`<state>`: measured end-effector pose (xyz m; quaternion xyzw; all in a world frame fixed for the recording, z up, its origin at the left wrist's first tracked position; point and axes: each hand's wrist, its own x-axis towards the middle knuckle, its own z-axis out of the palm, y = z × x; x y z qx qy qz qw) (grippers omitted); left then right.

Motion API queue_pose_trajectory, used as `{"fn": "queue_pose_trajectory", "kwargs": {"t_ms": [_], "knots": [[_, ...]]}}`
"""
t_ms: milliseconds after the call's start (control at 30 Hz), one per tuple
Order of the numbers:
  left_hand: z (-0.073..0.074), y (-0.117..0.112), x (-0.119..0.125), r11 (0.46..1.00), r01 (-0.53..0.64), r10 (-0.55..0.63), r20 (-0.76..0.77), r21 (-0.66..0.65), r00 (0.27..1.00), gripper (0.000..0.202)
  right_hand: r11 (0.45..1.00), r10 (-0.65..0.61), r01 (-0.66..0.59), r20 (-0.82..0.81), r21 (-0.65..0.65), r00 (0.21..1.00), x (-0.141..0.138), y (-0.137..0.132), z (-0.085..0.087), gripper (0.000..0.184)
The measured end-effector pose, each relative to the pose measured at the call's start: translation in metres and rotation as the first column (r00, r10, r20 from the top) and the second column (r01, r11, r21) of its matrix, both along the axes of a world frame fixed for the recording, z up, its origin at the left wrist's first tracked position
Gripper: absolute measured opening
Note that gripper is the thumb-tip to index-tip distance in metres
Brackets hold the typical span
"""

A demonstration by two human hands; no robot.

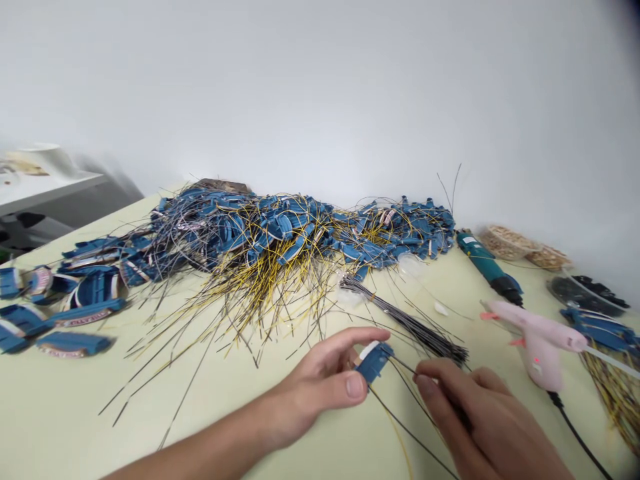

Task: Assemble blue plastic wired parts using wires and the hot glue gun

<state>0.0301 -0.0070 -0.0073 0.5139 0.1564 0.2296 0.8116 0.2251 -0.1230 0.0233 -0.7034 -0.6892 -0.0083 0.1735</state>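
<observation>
The blue piece (374, 365) slants up rightward above the table (75, 413), a dark wire (404, 365) running down-right from its upper end. Bare tabletop spreads near left; a glue gun (543, 340) limits the right. The left hand (320, 380), thumb and forefinger parted, holds the piece; the right hand (475, 407) pinches the wire.

Your pale yellow-green surface (215, 380) carries a long heap of blue pieces (280, 227), tangled with yellow and dark wires (270, 273). Right of centre, you have a dark wire bundle (415, 320), teal tool (483, 261) and pink glue gun (540, 335).
</observation>
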Motion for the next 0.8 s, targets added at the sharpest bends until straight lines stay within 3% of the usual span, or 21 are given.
{"fn": "queue_pose_trajectory", "kwargs": {"t_ms": [367,567,800], "knots": [[-0.003,-0.001,-0.001,1.000,-0.002,0.003,-0.018,0.022,1.000,0.077,0.998,-0.058,0.061,-0.171,0.010,0.983,-0.013,0.012,0.009,0.029],[-0.004,-0.002,-0.003,0.999,0.005,-0.004,-0.025,0.037,1.000,0.081,0.998,-0.050,0.053,-0.152,0.016,0.987,-0.011,0.011,0.007,0.033],[-0.003,-0.003,-0.004,0.999,0.024,-0.024,-0.009,0.030,1.000,0.079,0.990,0.001,0.015,-0.114,0.140,0.993,-0.007,0.010,0.007,0.023]]}}
